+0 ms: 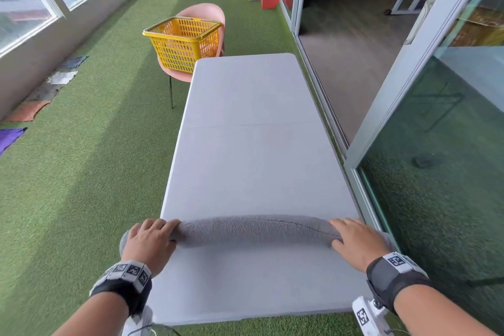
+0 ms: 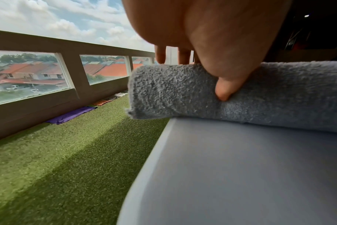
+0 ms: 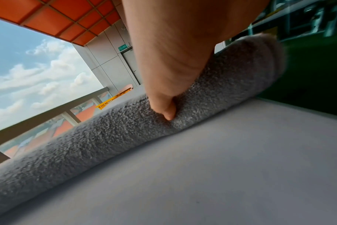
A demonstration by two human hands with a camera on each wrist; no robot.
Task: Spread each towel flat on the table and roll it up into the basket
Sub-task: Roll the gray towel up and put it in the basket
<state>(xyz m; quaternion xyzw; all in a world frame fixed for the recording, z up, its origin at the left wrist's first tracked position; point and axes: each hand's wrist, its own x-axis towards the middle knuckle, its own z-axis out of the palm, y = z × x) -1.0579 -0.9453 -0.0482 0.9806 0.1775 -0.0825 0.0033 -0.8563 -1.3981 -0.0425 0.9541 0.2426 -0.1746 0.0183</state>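
**Rolling a grey towel at the near end of the table**

Lying across the near part of the grey table, the grey towel forms one long roll that runs from left edge to right edge and bows slightly toward the far side in its middle. Its left end overhangs the left table edge; the left wrist view shows that end free in the air above the green turf.

Left hand: set over the left end of the roll, fingers draped across the top, thumb pressed into the near face of the roll. The hand clasps the towel.

Right hand: set on the right end of the roll, fingers over the top, thumb dug into the pile on the near face, denting it. This hand also clasps the towel.

Both hands are well apart, one at each end. Each wrist carries a black band with printed marker squares.

Yellow basket: sits on a pink chair just beyond the far left corner of the table, well apart from the towel. Its contents cannot be told.

Several cloths lie on the turf along the left wall, among them a purple one and an orange one. Glass sliding doors stand along the right side.
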